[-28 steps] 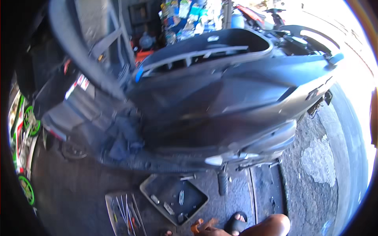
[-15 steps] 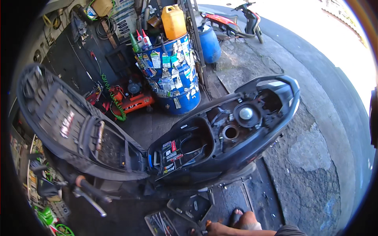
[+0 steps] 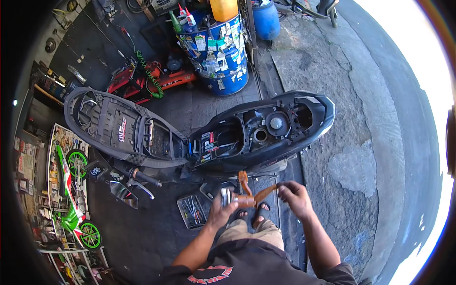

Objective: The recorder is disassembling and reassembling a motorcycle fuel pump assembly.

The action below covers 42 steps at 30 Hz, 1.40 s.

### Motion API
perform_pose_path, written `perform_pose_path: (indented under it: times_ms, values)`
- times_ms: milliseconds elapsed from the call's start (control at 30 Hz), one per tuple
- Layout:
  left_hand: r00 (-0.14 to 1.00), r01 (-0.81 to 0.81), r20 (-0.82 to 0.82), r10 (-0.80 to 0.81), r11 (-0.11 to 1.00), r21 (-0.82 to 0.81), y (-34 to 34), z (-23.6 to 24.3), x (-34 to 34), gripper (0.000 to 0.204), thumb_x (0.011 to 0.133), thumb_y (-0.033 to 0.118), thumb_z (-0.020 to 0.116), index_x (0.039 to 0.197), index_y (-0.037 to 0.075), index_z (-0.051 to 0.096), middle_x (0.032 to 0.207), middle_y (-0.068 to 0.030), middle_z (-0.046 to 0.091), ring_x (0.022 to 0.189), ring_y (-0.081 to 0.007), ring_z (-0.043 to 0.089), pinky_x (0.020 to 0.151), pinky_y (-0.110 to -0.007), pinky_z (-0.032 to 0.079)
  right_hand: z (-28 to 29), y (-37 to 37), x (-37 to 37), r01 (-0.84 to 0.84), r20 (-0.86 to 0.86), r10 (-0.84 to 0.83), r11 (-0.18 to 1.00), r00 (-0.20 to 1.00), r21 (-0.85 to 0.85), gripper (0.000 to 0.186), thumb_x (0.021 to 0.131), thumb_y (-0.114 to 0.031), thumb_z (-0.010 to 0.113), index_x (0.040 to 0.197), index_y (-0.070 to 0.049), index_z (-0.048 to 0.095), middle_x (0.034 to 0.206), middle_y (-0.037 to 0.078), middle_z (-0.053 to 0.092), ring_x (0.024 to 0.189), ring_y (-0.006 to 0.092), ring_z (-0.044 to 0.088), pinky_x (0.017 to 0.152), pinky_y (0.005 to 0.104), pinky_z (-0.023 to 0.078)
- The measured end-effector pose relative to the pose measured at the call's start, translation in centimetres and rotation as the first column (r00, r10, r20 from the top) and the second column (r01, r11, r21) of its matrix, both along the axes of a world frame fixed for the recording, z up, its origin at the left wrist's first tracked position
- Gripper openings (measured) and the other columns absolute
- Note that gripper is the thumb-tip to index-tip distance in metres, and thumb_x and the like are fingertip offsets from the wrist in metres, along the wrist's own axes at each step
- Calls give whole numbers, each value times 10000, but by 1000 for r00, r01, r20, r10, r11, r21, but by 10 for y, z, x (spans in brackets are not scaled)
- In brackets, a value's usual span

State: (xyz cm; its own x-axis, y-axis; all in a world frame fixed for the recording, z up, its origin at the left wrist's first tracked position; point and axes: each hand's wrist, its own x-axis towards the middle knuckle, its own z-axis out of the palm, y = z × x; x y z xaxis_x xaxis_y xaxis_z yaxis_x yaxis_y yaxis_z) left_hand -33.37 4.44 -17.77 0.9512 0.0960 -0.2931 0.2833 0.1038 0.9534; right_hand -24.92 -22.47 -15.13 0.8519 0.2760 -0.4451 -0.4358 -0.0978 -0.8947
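Below the scooter's open seat bay, my left hand (image 3: 221,209) is closed round an orange-brown cylindrical part (image 3: 245,202) with a silver end; its exact kind I cannot make out. A short orange-brown arm (image 3: 243,179) juts up from it. To its right, my right hand (image 3: 295,199) pinches the tip of a flat orange-brown flap (image 3: 265,194), which appears joined to the cylinder. Beyond both hands stands the black scooter (image 3: 228,164), its seat (image 3: 111,124) tipped open to the left. A round hole (image 3: 260,136) and a silver dome (image 3: 276,123) show in its uncovered rear.
On the floor, left of my feet, lie a tool tray (image 3: 192,212) and a second dark tray (image 3: 209,190). A paper-covered blue drum (image 3: 221,57) and a red compressor (image 3: 173,78) stand behind the scooter. The handlebar grip (image 3: 148,177) sticks out at left.
My view has shifted. An arm reached low by the trays before; now both hands are raised in front of me, holding the orange-brown part, which was not visible earlier.
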Motion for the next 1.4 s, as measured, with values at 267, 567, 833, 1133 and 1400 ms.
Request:
perform_pose_path:
  times_ms: [267, 567, 833, 1133, 1400]
  values:
    - [995, -69, -82, 57, 986, -154, 0, -16, 67, 398, 863, 235, 625, 1183, 35, 501, 945, -68, 549, 692, -121, 532, 575, -279, 456, 18, -4, 19, 137, 43, -144, 982, 989, 129, 331, 956, -186, 619, 1219, 14, 612, 897, 37, 656, 770, 85, 573, 692, 244, 475]
    - [987, -43, -155, -35, 879, -476, 38, -47, 134, 497, 830, 292, 651, 1211, -2, 524, 926, -43, 558, 673, -104, 535, 579, -246, 454, -41, 42, 84, -7, 7, 7, 1000, 1000, -6, 611, 971, -310, 612, 1465, -21, 397, 1433, 184, 477, 1219, 256, 527, 952, 376, 479]
    - [987, 39, -113, -114, 851, -524, 44, -69, 204, 492, 806, 283, 632, 1204, 10, 537, 968, -59, 606, 835, -135, 605, 680, -278, 505, -74, 78, 127, 192, -255, -101, 913, 962, 361, 685, 1022, -434, 458, 1481, 49, 301, 1457, 192, 442, 1246, 292, 540, 988, 418, 462]
    - [958, -275, -283, 50, 454, -848, 7, -45, 250, 422, 850, 373, 626, 1151, 76, 635, 1095, -78, 692, 993, -236, 653, 749, -388, 529, -38, 83, 181, 58, -145, -51, 997, 988, 48, 315, 983, -114, 500, 1239, 48, 587, 1044, 57, 668, 911, 115, 596, 799, 262, 481]
    - [909, -388, -327, 256, 241, -890, -15, -4, 296, 631, 837, 482, 546, 1300, 54, 546, 1217, -111, 622, 1102, -275, 603, 962, -440, 473, 23, 115, 235, -66, 24, 66, 998, 998, -5, 165, 927, -48, 661, 1057, 48, 625, 964, 68, 687, 895, 90, 619, 815, 268, 517]
